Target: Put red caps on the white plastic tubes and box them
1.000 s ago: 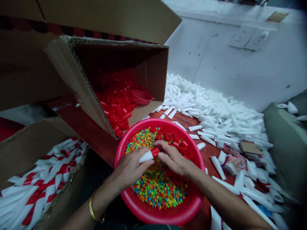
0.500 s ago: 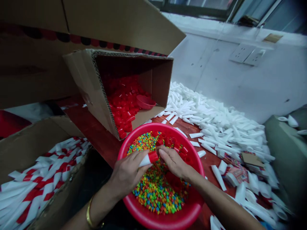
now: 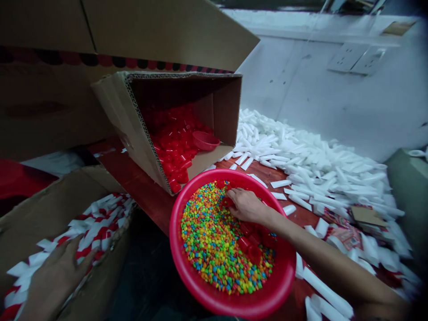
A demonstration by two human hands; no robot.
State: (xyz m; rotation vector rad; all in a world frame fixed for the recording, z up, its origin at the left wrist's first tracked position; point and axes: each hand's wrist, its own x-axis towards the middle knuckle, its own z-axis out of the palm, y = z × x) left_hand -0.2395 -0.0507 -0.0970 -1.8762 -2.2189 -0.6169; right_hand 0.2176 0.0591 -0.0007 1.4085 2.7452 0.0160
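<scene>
My left hand (image 3: 55,278) is over the cardboard box (image 3: 110,285) at lower left, fingers apart, above white tubes with red caps (image 3: 96,223). No tube shows in its grip. My right hand (image 3: 245,205) reaches into the red basin (image 3: 182,276), fingers curled down on a red cap (image 3: 228,202) at the far side; the fingertips are partly hidden. Small many-coloured candy-like pieces (image 3: 214,249) fill much of the basin. More loose red caps (image 3: 249,245) lie on them beneath my right wrist.
Behind the basin, a cardboard box on its side (image 3: 227,111) holds a heap of red caps (image 3: 177,151) and a small red bowl (image 3: 205,141). White tubes (image 3: 310,169) are piled along the wall at right, some beside the basin. Torn printed packaging (image 3: 347,236) lies among them.
My left hand has left the basin with a red-capped white tube and is now at the box on the left, the tube no longer in its fingers. My right hand has stayed among the red caps.
</scene>
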